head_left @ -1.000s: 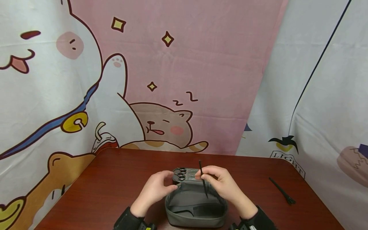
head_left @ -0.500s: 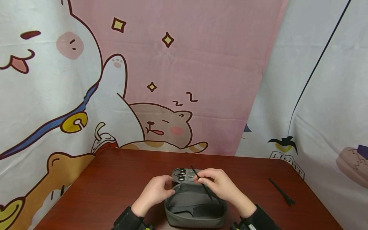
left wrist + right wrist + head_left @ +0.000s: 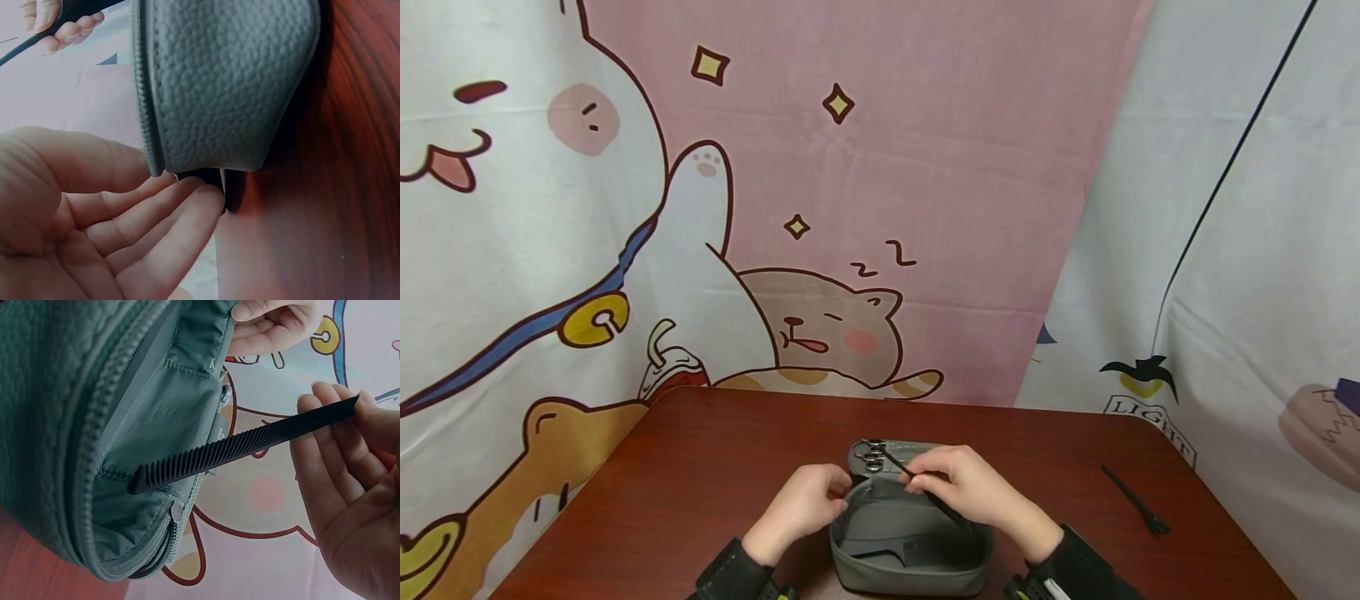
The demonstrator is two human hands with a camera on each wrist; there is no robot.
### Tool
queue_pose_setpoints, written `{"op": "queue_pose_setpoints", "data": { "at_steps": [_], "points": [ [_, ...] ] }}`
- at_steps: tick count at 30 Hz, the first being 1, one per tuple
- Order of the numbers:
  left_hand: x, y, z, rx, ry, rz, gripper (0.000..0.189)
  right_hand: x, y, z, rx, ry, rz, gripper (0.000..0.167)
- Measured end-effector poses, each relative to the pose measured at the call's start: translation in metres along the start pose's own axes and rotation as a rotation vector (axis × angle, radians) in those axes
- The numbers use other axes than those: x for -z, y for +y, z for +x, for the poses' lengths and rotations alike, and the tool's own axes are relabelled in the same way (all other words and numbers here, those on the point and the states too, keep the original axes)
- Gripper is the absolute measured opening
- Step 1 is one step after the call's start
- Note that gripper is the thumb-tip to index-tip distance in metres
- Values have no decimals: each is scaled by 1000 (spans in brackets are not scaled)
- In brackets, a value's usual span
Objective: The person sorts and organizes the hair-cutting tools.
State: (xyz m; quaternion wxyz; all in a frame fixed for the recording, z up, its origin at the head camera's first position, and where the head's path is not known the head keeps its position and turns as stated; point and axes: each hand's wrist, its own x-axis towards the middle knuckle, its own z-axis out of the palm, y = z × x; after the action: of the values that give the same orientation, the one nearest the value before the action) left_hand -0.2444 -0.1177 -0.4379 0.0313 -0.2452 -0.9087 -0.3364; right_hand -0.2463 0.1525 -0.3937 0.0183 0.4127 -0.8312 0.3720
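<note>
One pebbled grey-green pouch (image 3: 231, 87), zip-rimmed, left hand (image 3: 805, 504) pinching its edge, right hand (image 3: 967, 485) pinching one slim black toothed comb (image 3: 250, 449) above it, one dark flat tool (image 3: 928, 550) inside

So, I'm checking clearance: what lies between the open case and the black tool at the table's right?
In the head view, the right forearm crosses near the case; beyond it, bare tabletop reaches the black tool.

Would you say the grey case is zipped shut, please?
No, the grey case is open in the right wrist view, its lining showing behind the comb.
</note>
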Motion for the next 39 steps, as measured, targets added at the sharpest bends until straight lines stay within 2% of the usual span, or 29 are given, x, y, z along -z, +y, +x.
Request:
{"op": "queue_pose_setpoints", "data": {
  "at_steps": [7, 15, 24, 39],
  "points": [
    [0, -1, 0, 5, -17, -26, 13, 0, 1, 4, 38, -48, -66, 11],
    [0, -2, -1, 15, -27, -66, 13, -2, 0, 8, 26, -137, -150, 10],
    [0, -2, -1, 30, -23, -79, 12, -6, -1, 12, 62, -214, -214, 11],
    [2, -2, -2, 64, -41, -114, 10, -9, -1, 15, 15, -300, -255, 13]
  ]
}}
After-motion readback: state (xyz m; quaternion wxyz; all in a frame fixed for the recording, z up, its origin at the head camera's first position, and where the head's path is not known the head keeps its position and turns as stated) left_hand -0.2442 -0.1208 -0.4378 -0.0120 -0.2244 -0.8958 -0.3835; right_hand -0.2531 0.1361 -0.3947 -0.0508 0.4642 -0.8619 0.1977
